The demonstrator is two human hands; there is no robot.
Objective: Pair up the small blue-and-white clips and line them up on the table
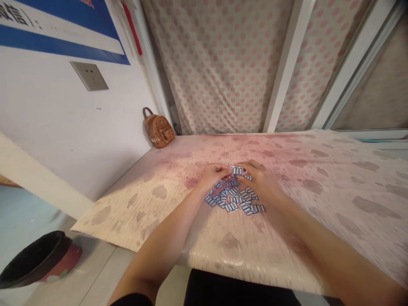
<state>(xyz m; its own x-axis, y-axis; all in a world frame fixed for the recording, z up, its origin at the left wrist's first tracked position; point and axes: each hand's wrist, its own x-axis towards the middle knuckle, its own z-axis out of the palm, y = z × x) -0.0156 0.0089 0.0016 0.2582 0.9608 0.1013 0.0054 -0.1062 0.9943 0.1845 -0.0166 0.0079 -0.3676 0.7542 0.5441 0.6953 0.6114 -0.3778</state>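
A small white piece with blue-outlined bars (pixel 236 171), like a little card or label, is held up between my two hands at the far side of a pile. My left hand (pixel 213 175) pinches its left end between thumb and fingers. Closed about its right side is my right hand (pixel 257 177), index finger along the top and thumb lower down. Beneath and nearer to me lies a loose, overlapping pile of similar blue-and-white pieces (pixel 234 197). Some of them are partly hidden by my hands, and their exact kind is too small to make out.
The table (pixel 229 246) has a patterned, glossy cover. A small brown backpack-shaped bag (pixel 160 131) stands at the back left corner against the wall. Behind are dotted curtains (pixel 219 63) and white frames. A dark-rimmed bin (pixel 41 259) is on the floor at left.
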